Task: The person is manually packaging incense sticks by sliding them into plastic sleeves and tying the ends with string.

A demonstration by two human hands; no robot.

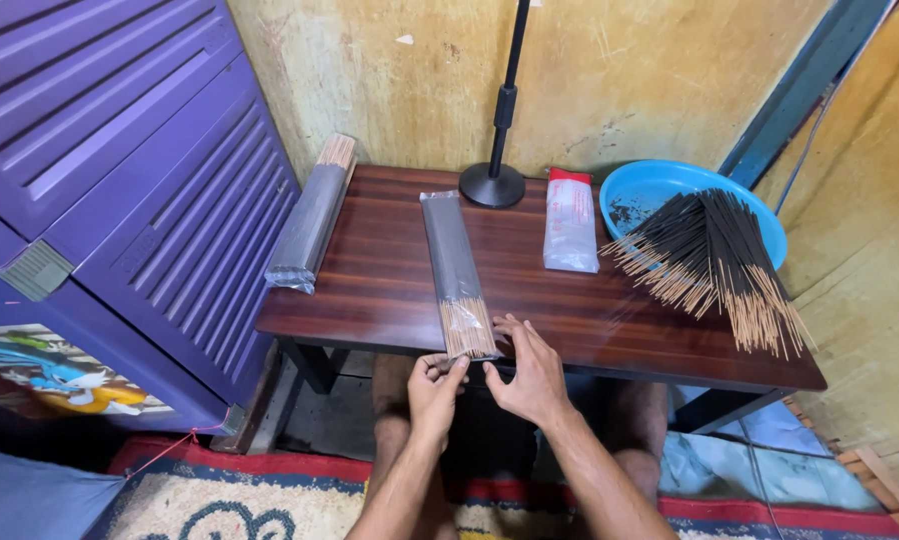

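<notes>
A long clear packet of dark incense sticks (454,265) lies lengthwise on the brown wooden table (389,290), its bare stick ends at the near edge. My left hand (434,388) pinches the packet's open near end from below the table edge. My right hand (529,372) rests flat beside that end, its fingers touching the packet's mouth. A loose heap of incense sticks (714,262) lies fanned across a blue plastic basin (649,185) at the right.
A second filled packet (312,215) leans against the purple slatted cabinet (139,190) at the table's left edge. A stack of empty clear sleeves with a red header (571,225) and a black stand base (492,185) sit at the back. A patterned rug (259,495) lies below.
</notes>
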